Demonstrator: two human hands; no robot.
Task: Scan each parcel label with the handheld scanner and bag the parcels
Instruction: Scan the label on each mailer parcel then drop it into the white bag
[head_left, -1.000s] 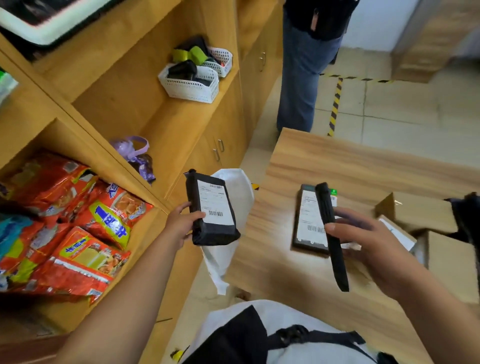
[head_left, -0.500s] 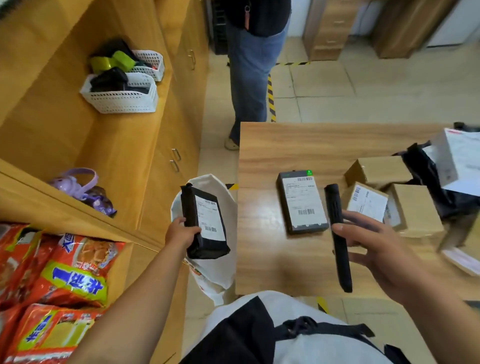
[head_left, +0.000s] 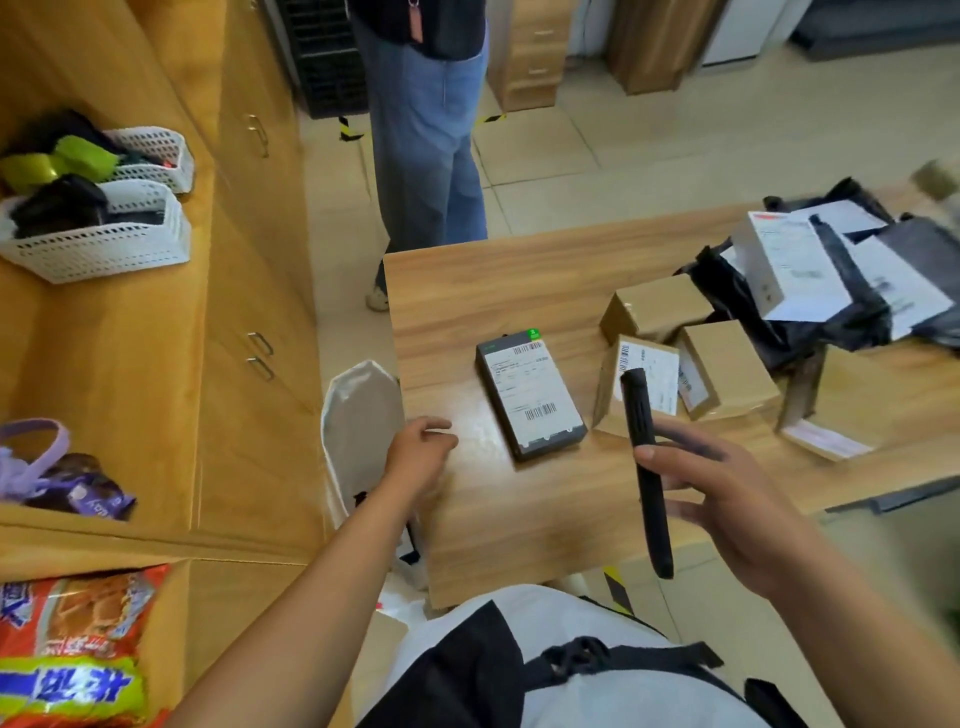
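The left hand hangs empty over the near left corner of the bench, fingers loosely curled and slightly spread, holding nothing. Just left of it, below the bench edge, stands the open white bag. The next parcel to handle looks to be the dark flat box with its white label facing up, a little right of centre in the frame. It lies to the right of and slightly above the left hand in the picture, near but not touching. Its long axis runs from upper left to lower right, with the near short end turned toward the gap between the two hands.

The right hand sits at lower right, fingers wrapped loosely around the black scanner, pinching it at mid-length; the scanner's tip points up the frame, toward the small cardboard boxes rather than the dark box. The left hand is the nearer one to the dark box, so the pickup probably falls to it, while the scanner would need to swing left to meet the label.
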